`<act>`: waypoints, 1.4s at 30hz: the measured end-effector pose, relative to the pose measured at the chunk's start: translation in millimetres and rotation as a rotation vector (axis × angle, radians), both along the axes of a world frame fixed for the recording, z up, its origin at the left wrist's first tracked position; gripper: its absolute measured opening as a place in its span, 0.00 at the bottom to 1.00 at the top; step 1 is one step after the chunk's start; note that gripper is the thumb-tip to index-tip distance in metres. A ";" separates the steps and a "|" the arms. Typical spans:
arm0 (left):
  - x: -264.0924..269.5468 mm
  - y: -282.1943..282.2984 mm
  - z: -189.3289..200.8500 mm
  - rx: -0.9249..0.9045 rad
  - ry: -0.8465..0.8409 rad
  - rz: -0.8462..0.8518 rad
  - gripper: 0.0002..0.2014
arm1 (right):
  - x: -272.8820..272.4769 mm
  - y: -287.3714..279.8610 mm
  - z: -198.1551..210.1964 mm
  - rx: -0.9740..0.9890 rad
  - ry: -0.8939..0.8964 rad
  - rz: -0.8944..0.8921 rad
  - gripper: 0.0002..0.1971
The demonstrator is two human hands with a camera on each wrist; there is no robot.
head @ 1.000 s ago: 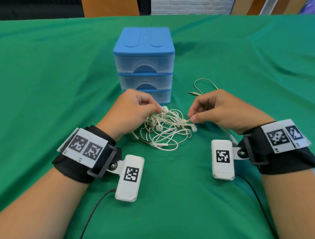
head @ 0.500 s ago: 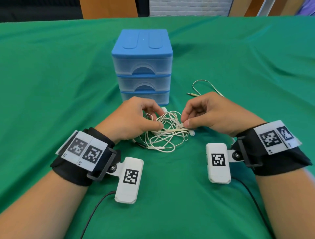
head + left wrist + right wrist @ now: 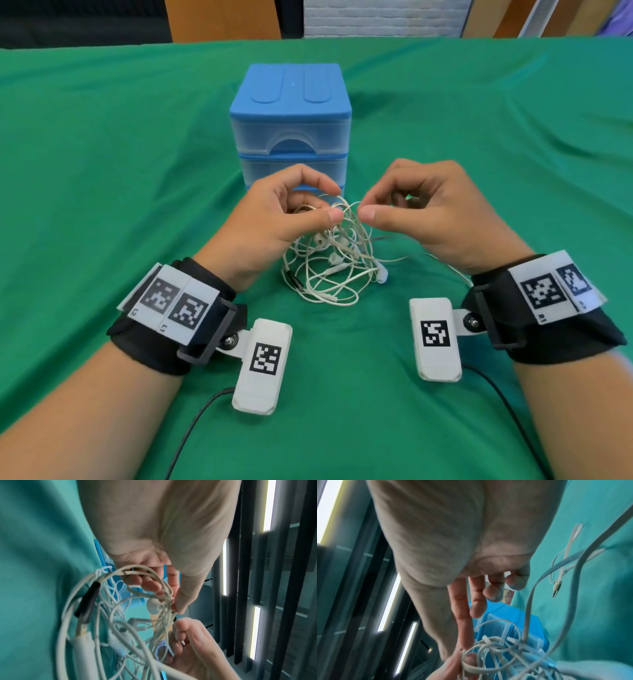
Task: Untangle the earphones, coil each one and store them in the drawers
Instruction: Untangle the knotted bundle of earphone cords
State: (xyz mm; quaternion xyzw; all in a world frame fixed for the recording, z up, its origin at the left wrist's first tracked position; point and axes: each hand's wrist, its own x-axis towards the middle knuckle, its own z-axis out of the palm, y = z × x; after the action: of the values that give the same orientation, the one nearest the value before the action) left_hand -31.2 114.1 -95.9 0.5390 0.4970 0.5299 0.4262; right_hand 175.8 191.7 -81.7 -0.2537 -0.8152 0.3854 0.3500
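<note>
A tangle of white earphones [image 3: 334, 263] hangs from both hands, its lower loops resting on the green cloth [image 3: 102, 205] in front of the blue drawer unit [image 3: 290, 113]. My left hand [image 3: 334, 204] pinches cords at the top of the tangle between thumb and fingers. In the left wrist view an earbud [image 3: 153, 606] and a black plug sleeve [image 3: 89, 600] dangle below that hand [image 3: 171, 601]. My right hand [image 3: 365, 206] pinches a cord just right of it, its other fingers curled. One flat cord with a jack plug [image 3: 556, 586] trails on the cloth to the right.
The drawer unit [image 3: 513, 618] has three translucent drawers, all closed, and the lowest is partly hidden behind my hands. Black cables run from the wrist cameras [image 3: 263, 363] toward me. Wooden furniture [image 3: 222, 17] stands beyond the table's far edge.
Both hands have risen from the cloth and drawn together, lifting the top of the tangle. The loops now hang stretched below the fingers instead of lying flat.
</note>
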 end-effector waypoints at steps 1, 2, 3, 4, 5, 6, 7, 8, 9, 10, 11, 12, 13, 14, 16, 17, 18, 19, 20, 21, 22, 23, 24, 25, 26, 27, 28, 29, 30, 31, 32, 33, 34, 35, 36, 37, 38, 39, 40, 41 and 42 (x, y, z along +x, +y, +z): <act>0.9 -0.1 -0.1 0.010 -0.013 -0.006 0.13 | -1.5 -2.8 1.0 0.000 -0.036 0.036 0.05; 1.8 -0.2 -0.4 0.019 -0.018 -0.013 0.12 | -3.5 -4.9 0.9 -0.002 -0.078 0.063 0.05; 2.5 -0.1 -0.8 0.028 -0.021 -0.021 0.11 | -5.5 -5.9 0.5 0.001 -0.116 0.076 0.06; 3.4 0.0 -1.5 0.038 -0.024 -0.028 0.10 | -7.4 -6.4 -0.4 0.014 -0.146 0.072 0.06; 3.7 0.1 -1.9 0.048 -0.024 -0.034 0.09 | -9.2 -6.7 -1.2 0.031 -0.164 0.063 0.05; 3.9 0.0 -1.9 0.059 -0.017 -0.041 0.08 | -10.3 -6.7 -2.2 0.043 -0.170 0.051 0.05; 4.0 -0.3 -1.7 0.069 -0.005 -0.053 0.08 | -10.2 -6.6 -2.8 0.040 -0.166 0.043 0.04; 3.7 -0.5 -1.6 0.076 0.007 -0.070 0.09 | -9.4 -6.7 -3.1 0.025 -0.152 0.042 0.04; 3.3 -0.8 -1.4 0.081 0.017 -0.086 0.09 | -8.1 -6.4 -2.5 0.004 -0.132 0.049 0.03; 2.7 -0.9 -1.2 0.087 0.028 -0.097 0.09 | -7.1 -6.6 -1.5 -0.018 -0.109 0.060 0.04; 2.6 -0.8 -1.2 0.094 0.042 -0.102 0.08 | -6.5 -6.9 -0.1 -0.051 -0.083 0.072 0.04; 2.6 -0.8 -0.9 0.102 0.063 -0.102 0.06 | -6.3 -7.5 1.7 -0.100 -0.056 0.084 0.05; 2.9 -0.7 -1.0 0.106 0.091 -0.097 0.05 | -6.4 -8.0 3.6 -0.157 -0.030 0.090 0.05; 3.4 -0.5 -1.4 0.108 0.121 -0.087 0.04 | -6.6 -8.6 5.4 -0.208 -0.014 0.083 0.06; 2.8 0.8 -2.7 0.108 0.161 -0.043 0.05 | -5.8 -8.5 8.1 -0.283 -0.006 0.037 0.06; 1.5 1.7 -3.5 0.106 0.164 -0.006 0.06 | -4.5 -8.3 8.9 -0.312 0.003 0.012 0.06; -0.4 3.1 -4.6 0.107 0.162 0.039 0.06 | -3.0 -8.0 9.8 -0.337 0.020 -0.007 0.06; -2.8 4.7 -6.1 0.108 0.157 0.084 0.06 | -1.6 -7.3 10.9 -0.362 0.047 -0.019 0.05; -5.1 6.1 -7.7 0.106 0.154 0.127 0.06 | -0.6 -7.2 12.0 -0.386 0.082 -0.021 0.05; -7.6 7.6 -9.9 0.101 0.153 0.168 0.07 | 0.5 -6.7 13.4 -0.408 0.125 -0.016 0.05; -10.0 8.8 -11.7 0.089 0.148 0.207 0.07 | 2.3 -6.2 15.1 -0.428 0.178 -0.001 0.06; -12.6 9.8 -13.7 0.071 0.137 0.241 0.07 | 5.0 -5.1 16.5 -0.448 0.240 0.019 0.06; -14.9 10.5 -15.1 0.052 0.116 0.269 0.07 | 8.4 -4.0 18.5 -0.471 0.308 0.037 0.06; -17.4 11.2 -16.4 0.037 0.093 0.292 0.07 | 12.5 -2.3 20.4 -0.495 0.379 0.046 0.07; -19.5 11.8 -17.2 0.027 0.075 0.310 0.08 | 16.7 -0.5 22.3 -0.517 0.443 0.050 0.08; -21.3 12.3 -17.7 0.023 0.067 0.324 0.08 | 20.7 1.4 23.7 -0.533 0.500 0.051 0.10; -22.1 12.8 -17.9 0.022 0.064 0.333 0.08 | 24.3 2.9 24.9 -0.543 0.554 0.048 0.11; -22.5 13.6 -18.2 0.023 0.063 0.339 0.08 | 27.7 4.5 25.7 -0.552 0.611 0.039 0.12; -22.3 14.1 -18.4 0.023 0.064 0.341 0.08 | 30.6 5.7 26.3 -0.562 0.666 0.024 0.12; -22.1 14.6 -18.8 0.023 0.067 0.342 0.08 | 33.2 7.2 26.9 -0.567 0.712 0.006 0.12; -21.6 14.6 -18.7 0.021 0.071 0.344 0.08 | 35.3 8.1 27.7 -0.564 0.746 -0.012 0.12; -21.6 14.6 -18.7 0.017 0.075 0.349 0.08 | 37.0 8.8 28.6 -0.558 0.776 -0.027 0.12; -21.6 14.4 -18.6 0.012 0.075 0.355 0.08 | 38.1 9.3 29.2 -0.553 0.807 -0.041 0.13; -21.7 14.3 -18.6 0.006 0.071 0.361 0.07 | 39.7 10.1 29.3 -0.549 0.836 -0.054 0.13; -21.7 14.0 -18.4 0.003 0.063 0.367 0.07 | 41.3 10.9 29.4 -0.548 0.867 -0.066 0.14; -21.8 13.8 -18.5 0.001 0.057 0.371 0.07 | 43.1 11.4 30.0 -0.552 0.898 -0.071 0.14; -21.7 13.5 -18.4 -0.001 0.053 0.374 0.07 | 44.7 11.6 30.9 -0.560 0.922 -0.076 0.14; -21.8 13.3 -18.7 -0.003 0.052 0.377 0.07 | 46.0 12.8 30.7 -0.567 0.944 -0.080 0.13; -22.0 13.1 -18.8 -0.006 0.050 0.379 0.06 | 47.9 14.6 29.5 -0.574 0.971 -0.088 0.12; -22.3 13.2 -19.1 -0.007 0.045 0.381 0.06 | 49.6 16.1 29.1 -0.586 1.006 -0.096 0.11; -22.6 13.1 -19.1 -0.008 0.038 0.385 0.06 | 50.6 16.4 29.5 -0.601 1.037 -0.110 0.10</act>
State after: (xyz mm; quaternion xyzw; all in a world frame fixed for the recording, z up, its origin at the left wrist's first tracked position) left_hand -53.8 127.2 -115.1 0.4422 0.6010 0.5892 0.3099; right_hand 226.5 208.1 -52.3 -0.1622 -0.3794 0.6537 0.6343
